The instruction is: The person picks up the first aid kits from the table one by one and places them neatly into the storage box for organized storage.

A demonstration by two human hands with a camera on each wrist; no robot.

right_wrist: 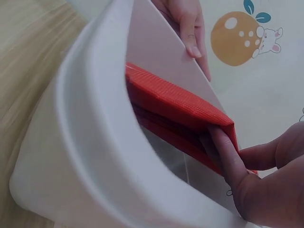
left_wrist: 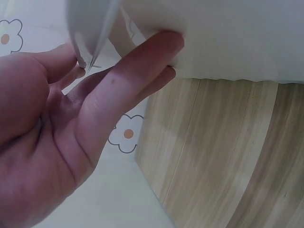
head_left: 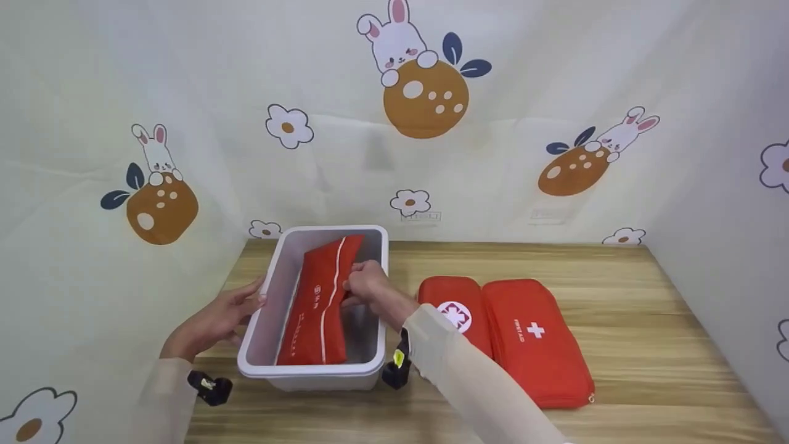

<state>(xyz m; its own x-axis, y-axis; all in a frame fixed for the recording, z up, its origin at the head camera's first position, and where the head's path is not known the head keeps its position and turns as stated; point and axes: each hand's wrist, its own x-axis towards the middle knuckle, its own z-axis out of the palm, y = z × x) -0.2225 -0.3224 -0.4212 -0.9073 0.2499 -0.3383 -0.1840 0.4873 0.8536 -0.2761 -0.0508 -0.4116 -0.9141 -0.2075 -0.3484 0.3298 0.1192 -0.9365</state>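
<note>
A white plastic bin (head_left: 308,371) stands on the wooden table (head_left: 629,290) at the left. Inside it a red pouch (head_left: 317,308) with white stripes stands on its long edge, leaning against the left wall. My right hand (head_left: 365,282) reaches into the bin and pinches the pouch's upper edge; in the right wrist view my right hand's fingers (right_wrist: 228,156) curl under the red pouch (right_wrist: 175,102). My left hand (head_left: 222,314) rests straight fingers (left_wrist: 142,61) on the bin's outer left wall (left_wrist: 228,38), with its thumb at the rim.
Two flat red first-aid pouches lie side by side right of the bin: one with a round white emblem (head_left: 453,308), one with a white cross (head_left: 536,345). A cartoon-print cloth backdrop (head_left: 425,92) closes off the back and both sides.
</note>
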